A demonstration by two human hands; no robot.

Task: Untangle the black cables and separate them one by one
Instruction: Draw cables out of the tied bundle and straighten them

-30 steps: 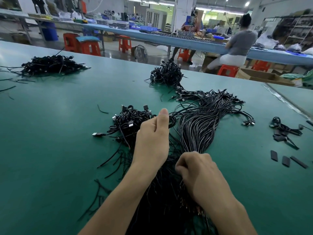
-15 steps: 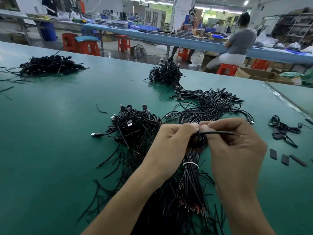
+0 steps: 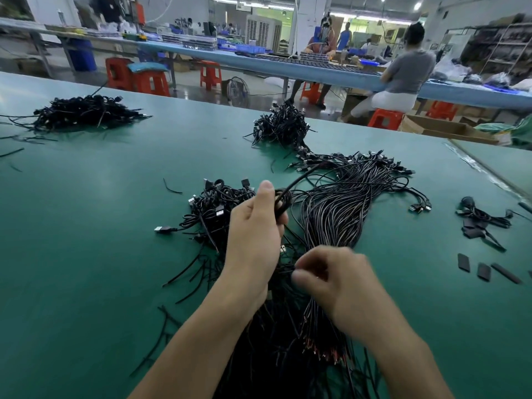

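Left hand [image 3: 254, 237] is raised over the green table [image 3: 86, 254], fingers and thumb curled round a looped cable [image 3: 283, 201]. One strand runs from the loop up and to the right. Right hand [image 3: 334, 273] is lower, just beside it, fingers curled over the near part of the long cable bundle [image 3: 336, 214]. Motion blur there, can't tell if it pinches a strand. The bundle fans out away from the person. Tangled pile [image 3: 213, 205] sits just left of the left hand. Far-left pile [image 3: 83, 112] and centre pile [image 3: 280, 126] lie farther off. Black strips [image 3: 485, 270] lie well apart on the right.
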